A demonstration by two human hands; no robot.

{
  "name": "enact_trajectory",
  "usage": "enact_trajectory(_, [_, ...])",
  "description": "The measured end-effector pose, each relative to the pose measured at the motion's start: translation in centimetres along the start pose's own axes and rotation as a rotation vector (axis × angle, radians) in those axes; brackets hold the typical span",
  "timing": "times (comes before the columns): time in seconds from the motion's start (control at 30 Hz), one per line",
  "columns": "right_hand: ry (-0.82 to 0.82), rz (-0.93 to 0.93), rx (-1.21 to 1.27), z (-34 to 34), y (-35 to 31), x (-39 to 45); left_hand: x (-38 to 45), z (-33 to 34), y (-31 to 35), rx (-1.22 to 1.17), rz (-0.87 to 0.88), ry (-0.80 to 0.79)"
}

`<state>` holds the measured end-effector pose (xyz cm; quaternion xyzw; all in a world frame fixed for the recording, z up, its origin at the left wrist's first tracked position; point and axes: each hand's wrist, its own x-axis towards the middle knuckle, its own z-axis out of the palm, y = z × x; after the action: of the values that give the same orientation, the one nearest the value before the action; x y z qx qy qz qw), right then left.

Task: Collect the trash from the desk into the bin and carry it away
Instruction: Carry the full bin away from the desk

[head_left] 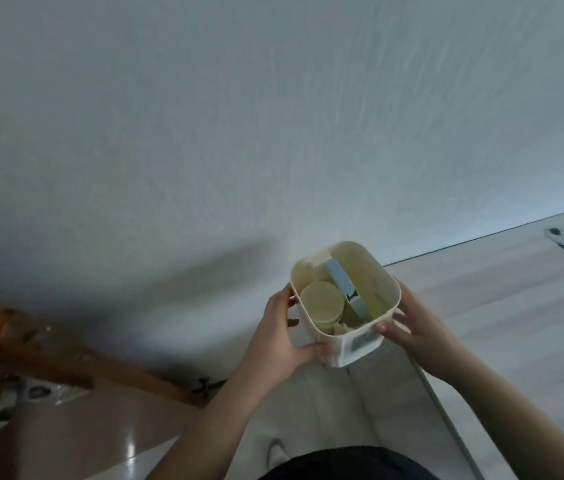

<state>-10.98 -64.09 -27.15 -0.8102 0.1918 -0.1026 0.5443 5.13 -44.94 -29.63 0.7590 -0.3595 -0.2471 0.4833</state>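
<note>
So the little cream plastic bin (344, 336) is up in the air right now, held out in front of the person over the pale floor (502, 306), close to the white wall (273, 116). Both hands are on it. The left hand (282, 336) wraps the left side, thumb hooked under the near bottom corner and fingertips curled up at the rim. The right hand (415, 327) is pressed flat against the right wall, thumb lying along the near top edge. So each grip is closed on the bin, a squeeze from two sides rather than a carry by any handle.

Inside I can make out a round pale-yellow lid or cup (322, 303), a light-blue flat thing (344, 284) standing up on end, and something crumpled at the bottom, too blurry to name.

My guess on handling: this looks light. Thin moulded plastic, small load, nothing that looks heavy. The walls probably flex a bit if you pinch hard, and smooth plastic can slip in bare palms, so that thumb under the base seems like the smart bit. It's tilted a little toward the camera, and with no lid the blue piece could tip out if it leans more. Keeping it level is probably the main thing.

There's a wooden furniture edge (66, 362) off to the left, well apart from the bin.
</note>
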Motion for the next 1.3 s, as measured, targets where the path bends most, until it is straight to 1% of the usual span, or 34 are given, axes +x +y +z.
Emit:
enact_trajectory(0.17, [0.170,0.130,-0.118,-2.2,2.1,-1.5,5.0,2.1,0.8,0.034,0.072,-0.178])
enact_trajectory(0.33, [0.321,0.242,-0.127,-4.7,4.2,-3.0,9.0,6.3,1.4,0.060,0.106,-0.312])
enact_trajectory(0.43, [0.384,0.276,-0.102,-7.0,6.3,-3.0,11.6,9.5,1.9,0.095,0.116,-0.359])
enact_trajectory(0.5, [0.370,0.302,-0.071,-8.6,7.6,-2.5,13.2,11.8,2.1,0.113,0.133,-0.367])
enact_trajectory(0.63, [0.270,0.363,-0.010,-11.7,10.5,-1.2,16.1,15.6,2.4,0.161,0.102,-0.398])
enact_trajectory(0.73, [0.223,0.391,0.006,-13.8,12.5,-0.2,18.1,17.4,2.5,0.200,0.091,-0.455])
enact_trajectory(0.83, [0.198,0.394,0.055,-15.2,14.1,0.7,19.7,18.6,2.4,0.258,0.035,-0.494])
enact_trajectory(1.03, [0.284,0.449,0.192,-16.2,16.7,2.4,21.7,20.1,1.6,0.276,-0.097,-0.605])
enact_trajectory(1.2, [0.397,0.514,0.305,-16.5,18.0,3.2,22.4,21.5,1.0,0.230,-0.184,-0.645])
enact_trajectory(1.3, [0.446,0.534,0.375,-16.7,18.4,3.6,22.8,22.0,0.6,0.170,-0.225,-0.642])
